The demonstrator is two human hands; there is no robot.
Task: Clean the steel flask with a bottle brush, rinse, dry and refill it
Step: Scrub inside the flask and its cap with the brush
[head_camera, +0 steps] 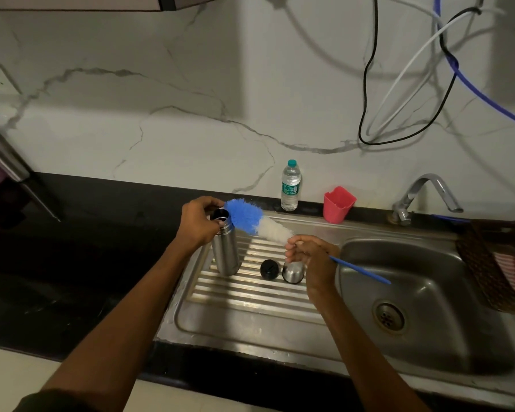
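One flask [225,251] stands open on the ribbed drainboard [250,295]. The left hand [198,223] curls round its neck. The right hand [308,257] pinches one brush [257,223] just below the bristles, and the blue tip sits by the flask's mouth. One black cap [269,269] and one steel cup [293,272] sit under the right hand. Behind it stand one water bottle [290,185], its label too small to read, and one red cup [338,204].

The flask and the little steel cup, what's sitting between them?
In the head view, a black cap sits on the ribbed drainboard between the flask and the cup.
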